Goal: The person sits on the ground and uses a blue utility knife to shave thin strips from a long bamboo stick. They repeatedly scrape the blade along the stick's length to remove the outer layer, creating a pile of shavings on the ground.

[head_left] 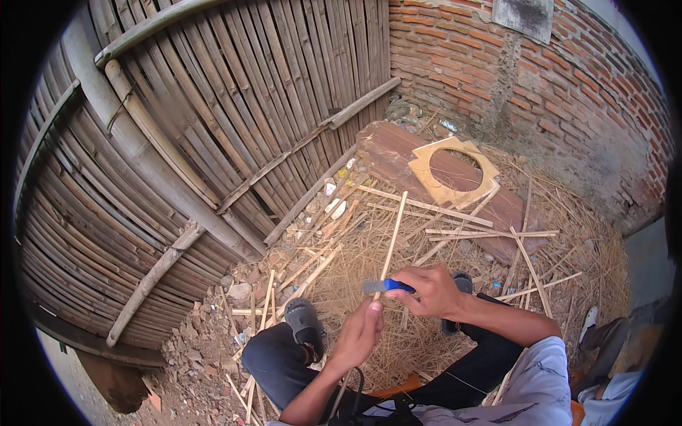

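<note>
My left hand (359, 332) is closed round the lower end of a thin, pale bamboo strip (396, 234), which points up and away from me. My right hand (432, 291) grips a knife (398, 285) by its blue handle. Its short grey blade points left and lies across the strip, just above my left fingers. Both hands are in front of my bent knees, over a litter of fine shavings (341, 270). The strip's lowest end is partly hidden by my left hand and forearm.
Loose bamboo strips (533, 270) lie scattered around. Beyond them a brown board (391, 153) carries a tan sheet with a round hole (421, 177). A bamboo fence (249, 106) stands at left, a brick wall (455, 64) at the back. Another person's leg (604, 348) shows at right.
</note>
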`<state>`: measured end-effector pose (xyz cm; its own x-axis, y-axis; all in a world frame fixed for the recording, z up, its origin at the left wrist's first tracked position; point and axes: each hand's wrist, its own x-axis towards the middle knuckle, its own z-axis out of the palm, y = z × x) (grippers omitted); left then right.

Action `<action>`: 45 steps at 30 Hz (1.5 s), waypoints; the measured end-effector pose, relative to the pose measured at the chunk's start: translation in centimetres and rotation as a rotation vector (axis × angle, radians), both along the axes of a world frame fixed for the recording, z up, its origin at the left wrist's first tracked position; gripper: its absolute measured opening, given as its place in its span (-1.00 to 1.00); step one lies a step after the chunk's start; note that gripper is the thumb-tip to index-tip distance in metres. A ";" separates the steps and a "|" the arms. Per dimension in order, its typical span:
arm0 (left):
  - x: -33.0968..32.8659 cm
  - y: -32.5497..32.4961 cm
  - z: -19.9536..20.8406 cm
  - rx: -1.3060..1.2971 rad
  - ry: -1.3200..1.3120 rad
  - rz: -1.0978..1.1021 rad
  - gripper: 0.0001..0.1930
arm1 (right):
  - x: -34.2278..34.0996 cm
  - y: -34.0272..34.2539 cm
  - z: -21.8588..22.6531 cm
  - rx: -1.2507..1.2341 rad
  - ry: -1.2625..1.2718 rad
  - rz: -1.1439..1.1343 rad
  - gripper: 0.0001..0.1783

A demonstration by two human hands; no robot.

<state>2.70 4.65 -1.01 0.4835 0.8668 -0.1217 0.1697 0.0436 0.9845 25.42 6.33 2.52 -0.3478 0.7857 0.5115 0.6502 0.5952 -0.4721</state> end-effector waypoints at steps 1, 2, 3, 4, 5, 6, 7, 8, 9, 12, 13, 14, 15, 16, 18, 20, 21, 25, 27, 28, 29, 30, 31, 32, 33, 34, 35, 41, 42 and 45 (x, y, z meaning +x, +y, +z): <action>0.1 -0.1 0.2 0.057 0.030 0.028 -0.60 | -0.2 -0.1 0.0 -0.006 0.001 0.008 -0.69; 0.2 -0.3 0.5 0.114 0.059 0.055 -0.63 | -0.3 -0.2 -0.1 -0.013 -0.007 0.006 -0.69; 0.4 -0.4 0.7 0.170 0.089 0.082 -0.65 | -0.3 -0.3 -0.2 -0.020 -0.015 0.004 -0.69; 0.5 -0.5 0.6 0.201 0.124 0.091 -0.67 | -0.4 -0.3 -0.3 -0.028 -0.023 0.001 -0.70; 0.6 -0.5 0.5 0.232 0.159 0.099 -0.68 | -0.4 -0.3 -0.3 -0.028 -0.037 -0.005 -0.70; 0.6 -0.5 0.4 0.263 0.195 0.107 -0.68 | -0.4 -0.2 -0.3 -0.029 -0.052 -0.012 -0.70; 0.7 -0.6 0.5 0.254 0.216 0.111 -0.71 | -0.3 -0.1 -0.2 -0.028 -0.068 -0.019 -0.70; 0.7 -0.7 0.8 0.244 0.237 0.116 -0.73 | -0.2 -0.2 0.0 -0.034 -0.077 -0.023 -0.70; 0.8 -0.8 1.1 0.234 0.258 0.119 -0.74 | -0.3 -0.3 0.3 -0.040 -0.086 -0.028 -0.70; 0.8 -1.0 1.2 0.314 0.236 0.136 -0.75 | -0.1 -0.3 0.9 0.004 -0.104 -0.031 -0.71; 0.7 -0.9 1.2 0.321 0.249 0.121 -0.75 | 0.0 -0.2 1.1 0.030 -0.109 -0.032 -0.71; 0.7 -0.9 1.2 0.329 0.264 0.109 -0.76 | 0.5 0.4 1.1 0.070 -0.067 -0.111 -0.71; 0.6 -0.8 1.2 0.336 0.279 0.096 -0.76 | 1.5 1.5 1.0 0.109 -0.024 -0.189 -0.70; 0.6 -1.2 1.2 0.311 0.254 0.074 -0.76 | 2.7 2.5 1.4 0.149 0.018 -0.270 -0.70; 0.5 -2.3 1.6 0.266 0.201 0.038 -0.75 | 5.7 4.8 3.9 0.252 0.054 -0.414 -0.67; 0.6 -2.5 2.0 0.274 0.183 0.001 -0.74 | 8.5 5.0 4.9 0.211 0.137 -0.566 -0.68; 0.6 -2.6 2.1 0.275 0.180 -0.015 -0.73 | 9.0 4.8 5.0 0.192 0.162 -0.599 -0.69; 0.0 -1.5 -0.3 0.131 0.053 -0.044 -0.61 | 8.4 3.5 4.0 0.157 0.137 -0.493 -0.69; -0.4 -1.0 -1.7 0.014 -0.022 -0.063 -0.56 | 5.4 2.5 2.9 0.122 0.091 -0.303 -0.68; -0.4 -0.9 -1.6 -0.045 -0.075 -0.061 -0.55 | 4.1 1.8 2.2 0.104 0.096 -0.239 -0.67; -0.5 -0.8 -1.2 -0.102 -0.128 -0.056 -0.53 | 2.8 1.2 1.6 0.089 0.102 -0.171 -0.66; -0.5 -0.7 -0.9 -0.159 -0.181 -0.051 -0.52 | 2.0 0.5 1.4 0.050 0.064 -0.138 -0.70; -0.6 -0.6 -0.8 -0.172 -0.194 -0.057 -0.52 | 1.2 -0.1 1.3 0.009 0.026 -0.102 -0.73; -0.7 -0.5 -0.6 -0.186 -0.207 -0.064 -0.52 | 0.7 -0.5 1.3 -0.032 -0.012 -0.066 -0.76; -0.8 -0.5 -0.5 -0.199 -0.220 -0.071 -0.53 | 0.2 -0.6 1.1 -0.032 -0.016 -0.045 -0.76; -0.7 -0.6 -0.2 -0.164 -0.198 -0.065 -0.52 | -0.2 -0.7 1.0 -0.031 -0.022 -0.026 -0.76; -0.5 -0.7 0.1 -0.129 -0.177 -0.059 -0.51 | -0.3 -0.8 0.9 -0.030 -0.027 -0.008 -0.77; -0.4 -0.8 -0.2 0.079 -0.001 0.021 -0.55 | -0.9 -0.8 0.2 -0.017 -0.066 -0.013 -0.73; -0.4 -0.8 -0.4 0.115 0.028 0.032 -0.55 | -1.0 -0.8 0.3 -0.034 -0.073 -0.021 -0.73; -0.2 -0.9 0.0 0.119 0.051 0.046 -0.55 | -0.7 -0.9 0.4 -0.057 -0.125 -0.038 -0.74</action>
